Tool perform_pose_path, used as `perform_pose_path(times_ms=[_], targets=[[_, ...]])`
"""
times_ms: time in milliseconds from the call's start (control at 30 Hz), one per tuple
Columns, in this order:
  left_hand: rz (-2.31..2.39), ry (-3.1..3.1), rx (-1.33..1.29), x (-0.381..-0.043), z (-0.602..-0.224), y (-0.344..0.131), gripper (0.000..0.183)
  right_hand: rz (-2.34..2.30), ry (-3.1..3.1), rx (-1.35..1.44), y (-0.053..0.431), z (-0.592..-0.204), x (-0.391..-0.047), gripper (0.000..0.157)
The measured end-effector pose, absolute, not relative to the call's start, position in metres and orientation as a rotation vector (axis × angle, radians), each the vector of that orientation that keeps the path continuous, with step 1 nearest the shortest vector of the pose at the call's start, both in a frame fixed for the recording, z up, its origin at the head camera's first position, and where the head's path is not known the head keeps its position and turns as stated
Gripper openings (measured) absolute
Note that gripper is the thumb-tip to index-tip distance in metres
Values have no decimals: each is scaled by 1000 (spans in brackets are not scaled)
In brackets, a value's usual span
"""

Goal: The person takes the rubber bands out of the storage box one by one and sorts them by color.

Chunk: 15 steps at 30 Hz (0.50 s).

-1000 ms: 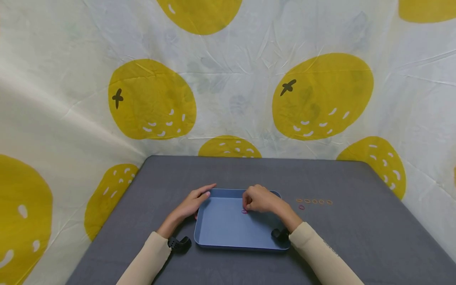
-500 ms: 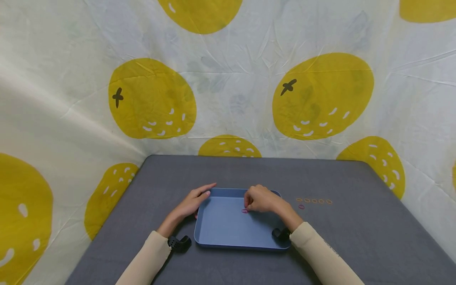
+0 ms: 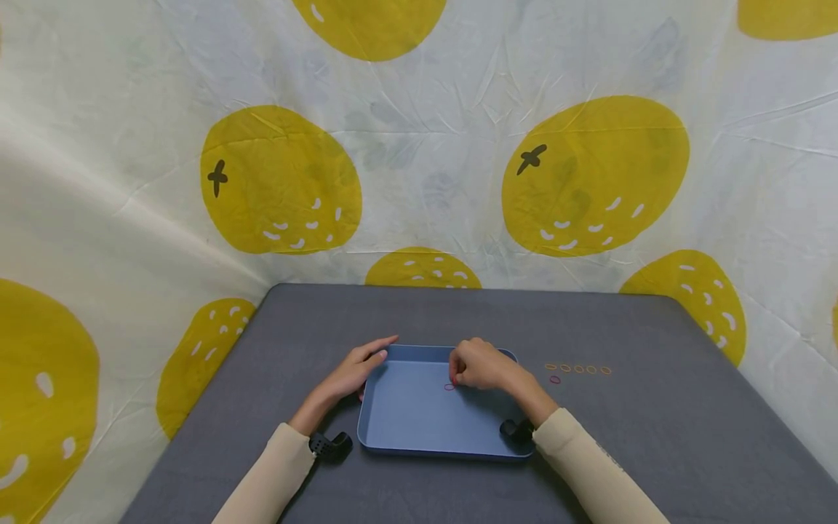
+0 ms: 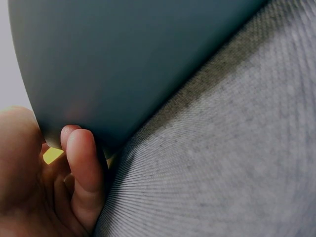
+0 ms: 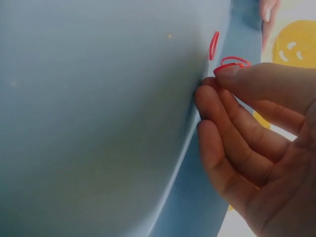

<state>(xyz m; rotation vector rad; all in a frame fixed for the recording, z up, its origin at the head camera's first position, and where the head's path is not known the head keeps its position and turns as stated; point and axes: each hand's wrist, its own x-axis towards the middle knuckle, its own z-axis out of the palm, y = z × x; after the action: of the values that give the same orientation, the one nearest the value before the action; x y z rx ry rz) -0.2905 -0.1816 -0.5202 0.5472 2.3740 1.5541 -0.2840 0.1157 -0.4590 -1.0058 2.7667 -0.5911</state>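
Note:
A shallow blue rectangular tray (image 3: 419,429) lies on the grey table. My right hand (image 3: 481,364) is over it, pinching a small red rubber band (image 5: 233,64) between thumb and index finger, just above the tray floor. Another red rubber band (image 3: 449,387) lies on the tray floor beside those fingertips. At the tray's far left corner rests my left hand (image 3: 350,372), index finger extended and thumb by the rim. In the left wrist view, its lower fingers (image 4: 85,158) touch the tray's outer wall.
Right of the tray, several orange rubber bands (image 3: 579,370) lie in a row on the table (image 3: 655,437). One pinkish-red rubber band (image 3: 555,380) sits just in front of that row. A white curtain (image 3: 432,160) with yellow fruit prints hangs behind the table.
My right hand has lifted very slightly, and the red band it pinches has come away from the one on the tray floor. The left hand and tray stay put.

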Motion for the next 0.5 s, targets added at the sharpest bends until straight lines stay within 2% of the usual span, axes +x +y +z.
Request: perform_pose_path(times_ms=[500], targets=[[1567,2384,524,-291,-522,-182,41,-584,2767,-979,114,-459,-284,15]])
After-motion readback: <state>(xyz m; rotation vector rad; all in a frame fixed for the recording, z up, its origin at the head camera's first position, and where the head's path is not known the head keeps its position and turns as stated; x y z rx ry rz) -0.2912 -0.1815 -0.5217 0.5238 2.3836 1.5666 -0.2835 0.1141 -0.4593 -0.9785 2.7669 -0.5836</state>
